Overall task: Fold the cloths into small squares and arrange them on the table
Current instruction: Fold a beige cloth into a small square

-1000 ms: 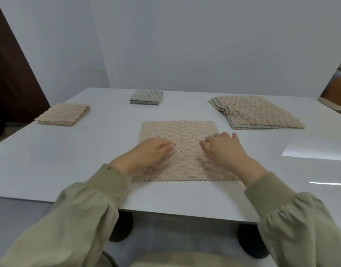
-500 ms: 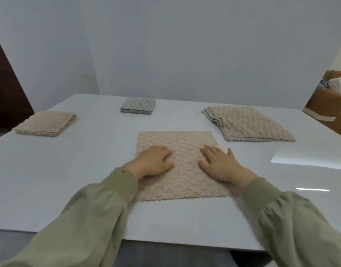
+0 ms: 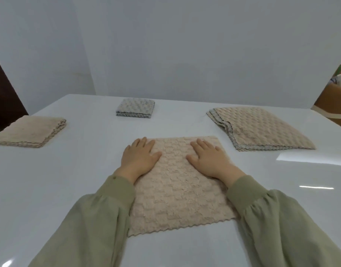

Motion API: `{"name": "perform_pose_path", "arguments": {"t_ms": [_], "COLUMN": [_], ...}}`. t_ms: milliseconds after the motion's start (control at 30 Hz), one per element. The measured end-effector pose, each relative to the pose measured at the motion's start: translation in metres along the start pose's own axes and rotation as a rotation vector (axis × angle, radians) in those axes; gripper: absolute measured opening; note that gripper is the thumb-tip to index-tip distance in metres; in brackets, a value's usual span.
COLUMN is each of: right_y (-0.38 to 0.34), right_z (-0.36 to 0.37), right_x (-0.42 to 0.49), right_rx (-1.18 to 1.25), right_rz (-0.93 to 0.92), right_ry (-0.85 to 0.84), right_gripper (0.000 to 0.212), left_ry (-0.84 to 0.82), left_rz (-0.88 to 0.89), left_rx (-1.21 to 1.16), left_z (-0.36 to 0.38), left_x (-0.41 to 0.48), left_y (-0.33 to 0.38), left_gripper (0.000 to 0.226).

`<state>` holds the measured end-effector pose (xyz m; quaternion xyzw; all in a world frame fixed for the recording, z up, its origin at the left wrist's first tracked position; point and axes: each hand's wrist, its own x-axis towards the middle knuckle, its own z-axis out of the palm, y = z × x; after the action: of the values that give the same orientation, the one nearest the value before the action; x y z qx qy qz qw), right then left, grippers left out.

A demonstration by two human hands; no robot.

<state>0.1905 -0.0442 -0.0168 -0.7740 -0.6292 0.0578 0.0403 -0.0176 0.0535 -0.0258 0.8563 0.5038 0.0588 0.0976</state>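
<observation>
At six o'clock on the table (image 3: pixel 50 180), your left hand (image 3: pixel 139 158) and right hand (image 3: pixel 208 158) press flat, fingers straight, on the beige cloth (image 3: pixel 177 187).

A beige cloth (image 3: pixel 177 189) lay flat at the surface's (image 3: pixel 69 180) near edge. A beige square (image 3: pixel 28 132) sat at the left edge, a grey square (image 3: pixel 135 108) by the far edge, and a tan pile (image 3: pixel 258 128) toward the far right corner.

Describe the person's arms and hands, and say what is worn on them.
The left hand and right hand are bare: no gloves, rings or watch show. The left sleeve and right sleeve are long, loose and sage green, gathered into fitted cuffs at the wrists.
</observation>
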Motion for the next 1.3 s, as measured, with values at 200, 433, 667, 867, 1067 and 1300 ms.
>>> {"name": "perform_pose_path", "arguments": {"t_ms": [200, 433, 667, 867, 1067, 1300], "right_y": [0.023, 0.053, 0.061, 0.058, 0.061, 0.059], "right_z": [-0.029, -0.005, 0.0, -0.003, -0.003, -0.024], "right_x": [0.029, 0.04, 0.051, 0.048, 0.044, 0.033], "right_rx": [0.397, 0.258, 0.174, 0.226, 0.302, 0.468], "right_rz": [0.057, 0.109, 0.109, 0.145, 0.205, 0.314], "right_ry": [0.15, 0.49, 0.403, 0.431, 0.558, 0.62], "right_gripper": [0.034, 0.034, 0.04, 0.035, 0.021, 0.031], "left_ry": [0.281, 0.328, 0.34, 0.3, 0.293, 0.616], "left_rz": [-0.028, -0.14, -0.139, -0.113, -0.068, -0.123], "left_rx": [-0.193, -0.128, -0.217, -0.617, -0.696, -0.536], "left_z": [-0.006, -0.006, -0.01, -0.016, -0.016, -0.018], "left_x": [0.013, 0.027, 0.028, 0.019, 0.016, 0.017], "left_y": [-0.016, -0.024, -0.02, -0.017, -0.014, -0.011], "left_gripper": [0.037, 0.036, 0.011, 0.015, 0.012, 0.011]}}
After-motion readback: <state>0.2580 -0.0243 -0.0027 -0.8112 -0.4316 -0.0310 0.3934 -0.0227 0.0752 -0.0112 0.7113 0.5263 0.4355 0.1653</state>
